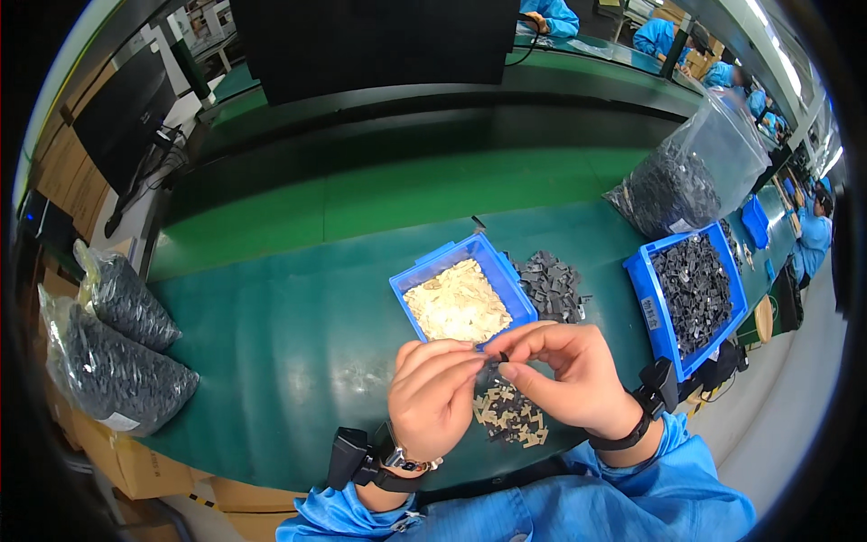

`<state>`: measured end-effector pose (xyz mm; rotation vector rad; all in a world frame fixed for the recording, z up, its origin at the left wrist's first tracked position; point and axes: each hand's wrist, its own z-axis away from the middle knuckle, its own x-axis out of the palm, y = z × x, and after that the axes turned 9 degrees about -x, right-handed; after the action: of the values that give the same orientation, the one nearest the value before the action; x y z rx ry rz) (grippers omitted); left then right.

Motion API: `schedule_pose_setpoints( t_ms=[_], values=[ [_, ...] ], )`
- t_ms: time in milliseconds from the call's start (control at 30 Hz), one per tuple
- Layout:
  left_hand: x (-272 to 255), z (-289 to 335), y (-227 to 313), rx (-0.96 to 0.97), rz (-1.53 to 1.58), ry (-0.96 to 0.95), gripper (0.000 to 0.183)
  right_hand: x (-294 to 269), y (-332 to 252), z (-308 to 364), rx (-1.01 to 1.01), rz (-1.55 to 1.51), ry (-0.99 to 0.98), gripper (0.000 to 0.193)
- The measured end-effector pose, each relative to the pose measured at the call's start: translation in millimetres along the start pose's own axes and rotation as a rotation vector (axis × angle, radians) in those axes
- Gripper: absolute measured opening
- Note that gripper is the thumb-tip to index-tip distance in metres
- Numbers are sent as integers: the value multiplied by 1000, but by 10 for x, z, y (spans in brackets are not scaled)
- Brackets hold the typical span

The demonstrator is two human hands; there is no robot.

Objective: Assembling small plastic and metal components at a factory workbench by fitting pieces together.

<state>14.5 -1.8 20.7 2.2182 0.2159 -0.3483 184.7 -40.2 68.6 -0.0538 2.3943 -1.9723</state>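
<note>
My left hand [432, 397] and my right hand [578, 372] meet over the near middle of the bench, fingertips almost touching. A small black plastic part [504, 358] is pinched between the thumb and fingers of my right hand. The fingers of my left hand are pressed together beside it; whatever they hold is too small to make out. Just beyond my hands is a blue bin [422, 274] filled with small cream-coloured pieces [458, 303]. Under my right hand lies a pile of mixed cream and black parts [511, 415]. Dark grey parts [551, 285] are heaped right of the bin.
A larger blue bin [645, 298] of black parts stands at the right, with a big clear bag [673, 185] of dark parts behind it. Two clear bags [135, 384] of dark parts sit at the left. A black monitor [375, 45] rises at the back. Other people in blue work farther off.
</note>
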Motion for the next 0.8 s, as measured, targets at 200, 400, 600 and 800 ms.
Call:
schedule_pose_setpoints(
  t_ms=[200,400,600,800],
  values=[
    [9,33,91,6,-31,-20,17,-53,24,107,84,-107,43,7],
    [46,54,147,24,-60,-23,20,-91,43,150,76,-124,53,5],
    [85,54,219,29,-79,-40,20,-140,52,202,54,-138,64,5],
    [138,74,264,41,-85,-36,20,-192,58,246,31,-200,76,5]
  ],
)
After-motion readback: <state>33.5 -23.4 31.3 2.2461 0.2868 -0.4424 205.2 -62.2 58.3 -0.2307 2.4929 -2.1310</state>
